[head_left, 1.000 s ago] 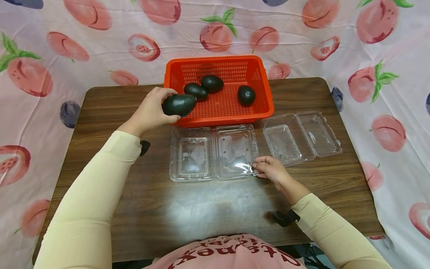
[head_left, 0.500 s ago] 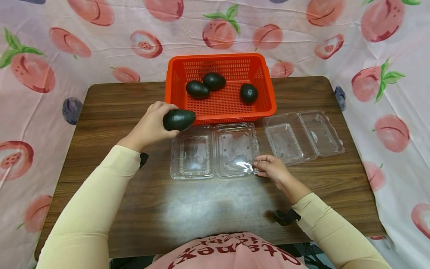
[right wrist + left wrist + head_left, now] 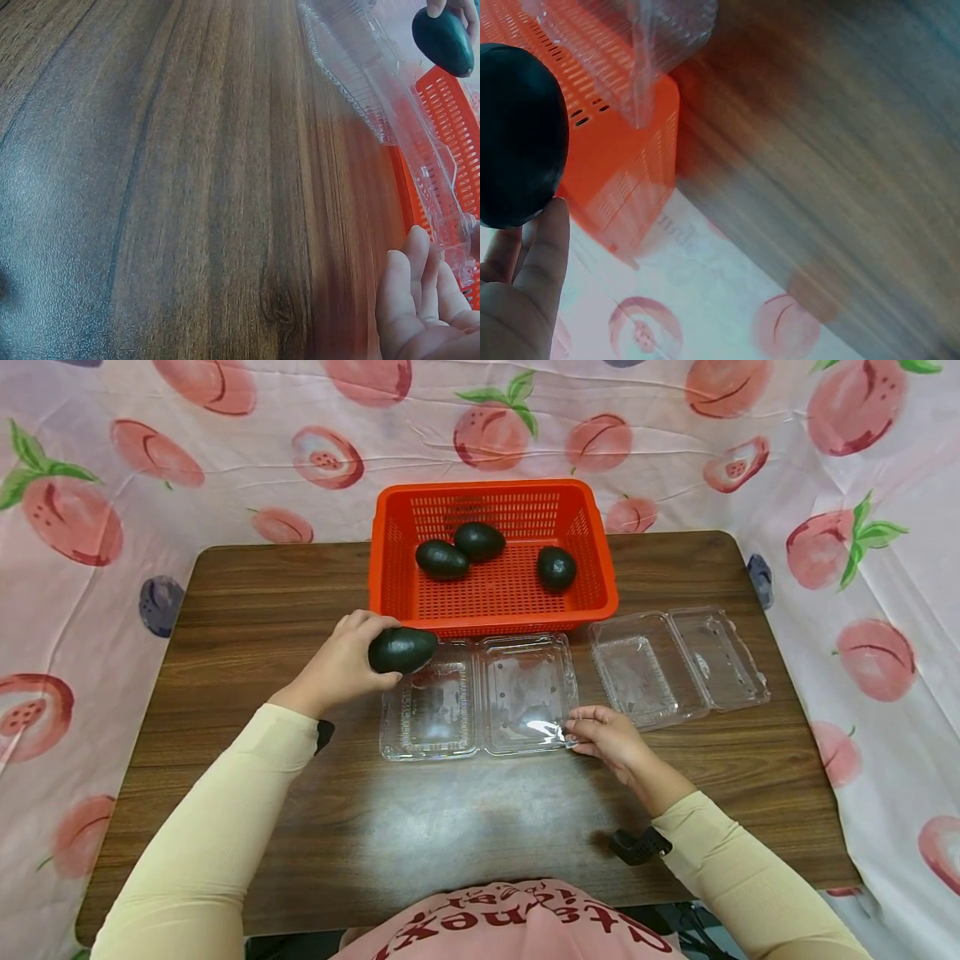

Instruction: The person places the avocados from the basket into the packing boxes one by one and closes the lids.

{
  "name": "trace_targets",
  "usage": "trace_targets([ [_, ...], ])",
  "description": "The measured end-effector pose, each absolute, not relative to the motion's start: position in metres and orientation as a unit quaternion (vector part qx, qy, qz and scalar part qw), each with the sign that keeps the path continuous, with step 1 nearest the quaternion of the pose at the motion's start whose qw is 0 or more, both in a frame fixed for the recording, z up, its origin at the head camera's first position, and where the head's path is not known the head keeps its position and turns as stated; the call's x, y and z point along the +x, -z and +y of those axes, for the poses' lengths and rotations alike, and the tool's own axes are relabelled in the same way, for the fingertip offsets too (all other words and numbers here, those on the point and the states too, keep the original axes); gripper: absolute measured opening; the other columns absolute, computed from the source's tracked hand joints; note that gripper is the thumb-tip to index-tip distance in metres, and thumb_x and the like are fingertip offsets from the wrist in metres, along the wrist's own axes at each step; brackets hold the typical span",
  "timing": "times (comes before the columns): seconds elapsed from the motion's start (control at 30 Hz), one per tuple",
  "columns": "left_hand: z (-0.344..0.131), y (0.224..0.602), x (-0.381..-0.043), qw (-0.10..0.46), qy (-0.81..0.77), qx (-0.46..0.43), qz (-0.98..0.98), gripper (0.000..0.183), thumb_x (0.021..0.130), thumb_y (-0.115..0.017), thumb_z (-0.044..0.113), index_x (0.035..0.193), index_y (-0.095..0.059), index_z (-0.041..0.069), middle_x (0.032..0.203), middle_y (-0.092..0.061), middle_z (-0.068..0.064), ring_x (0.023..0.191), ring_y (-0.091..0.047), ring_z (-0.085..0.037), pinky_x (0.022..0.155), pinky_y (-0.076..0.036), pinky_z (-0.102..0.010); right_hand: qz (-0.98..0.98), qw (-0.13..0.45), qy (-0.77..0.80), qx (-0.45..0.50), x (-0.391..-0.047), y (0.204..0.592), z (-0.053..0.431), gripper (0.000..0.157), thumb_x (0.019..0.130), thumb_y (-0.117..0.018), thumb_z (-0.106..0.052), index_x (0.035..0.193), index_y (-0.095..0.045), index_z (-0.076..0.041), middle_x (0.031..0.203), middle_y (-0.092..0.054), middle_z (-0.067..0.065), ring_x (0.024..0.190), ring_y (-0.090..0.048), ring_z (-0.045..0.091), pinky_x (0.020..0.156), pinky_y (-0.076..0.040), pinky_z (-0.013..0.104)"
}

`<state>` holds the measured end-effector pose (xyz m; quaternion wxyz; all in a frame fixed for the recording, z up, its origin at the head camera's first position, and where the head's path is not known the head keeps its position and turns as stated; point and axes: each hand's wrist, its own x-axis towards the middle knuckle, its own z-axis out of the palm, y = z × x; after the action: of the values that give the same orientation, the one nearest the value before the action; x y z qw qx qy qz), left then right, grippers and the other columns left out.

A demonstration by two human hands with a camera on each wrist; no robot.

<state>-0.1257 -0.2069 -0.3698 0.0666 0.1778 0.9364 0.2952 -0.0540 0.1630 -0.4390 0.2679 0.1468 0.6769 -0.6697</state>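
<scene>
My left hand [image 3: 343, 662] grips a dark green avocado [image 3: 405, 651] above the back left part of an opened clear plastic clamshell [image 3: 528, 693]. The avocado [image 3: 517, 135] looks nearly black in the left wrist view, with fingertips against its underside. My right hand [image 3: 611, 745] pinches the clamshell's right edge near its front corner; in the right wrist view its fingers [image 3: 397, 277] lie along that edge. Behind stands an orange-red basket [image 3: 495, 625], in which lie a left avocado [image 3: 442, 560], a back avocado [image 3: 480, 541] and a right avocado [image 3: 556, 569].
A second opened clear clamshell [image 3: 637, 681] lies to the right, slightly turned. All of it stands on a brown wood-grain table [image 3: 465, 827]. A fruit-printed cloth [image 3: 420, 427] hangs behind the table and along both sides.
My left hand has brought the avocado from over the basket's left front rim toward me, to above the clamshell's left half. The right hand has stayed at the clamshell's edge.
</scene>
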Motion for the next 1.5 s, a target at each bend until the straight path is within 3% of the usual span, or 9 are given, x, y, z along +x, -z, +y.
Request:
trace_targets([
  [0.27,-0.206,0.384,-0.119,0.064,-0.292,0.187,0.936,0.062,0.068,-0.08,0.011,0.124,-0.054,0.002,0.119,-0.049,-0.021,0.11,-0.043,-0.038,0.091,-0.04,-0.053,0.656,0.272,0.687,0.154,-0.053,0.438,0.163,0.032,0.095,-0.05,-0.002,0.123,-0.044,0.013,0.088,-0.062,-0.005,0.081,-0.061,0.005,0.072,-0.052,0.018],
  [1.1,-0.193,0.407,-0.12,0.139,-0.261,0.186,0.937,0.065,0.071,-0.079,0.016,0.129,-0.052,0.005,0.125,-0.048,-0.017,0.117,-0.042,-0.034,0.096,-0.04,-0.05,0.621,0.269,0.719,0.159,-0.05,0.439,0.161,0.024,0.097,-0.047,-0.002,0.119,-0.045,0.007,0.091,-0.061,-0.005,0.084,-0.061,0.006,0.076,-0.052,0.02],
  [1.5,-0.185,0.407,-0.123,0.138,-0.245,0.206,0.937,0.065,0.071,-0.079,0.016,0.129,-0.053,0.004,0.123,-0.049,-0.018,0.116,-0.042,-0.036,0.096,-0.041,-0.049,0.617,0.268,0.723,0.16,-0.05,0.44,0.161,0.025,0.097,-0.046,-0.001,0.12,-0.044,0.008,0.092,-0.061,-0.004,0.084,-0.06,0.006,0.076,-0.052,0.02],
])
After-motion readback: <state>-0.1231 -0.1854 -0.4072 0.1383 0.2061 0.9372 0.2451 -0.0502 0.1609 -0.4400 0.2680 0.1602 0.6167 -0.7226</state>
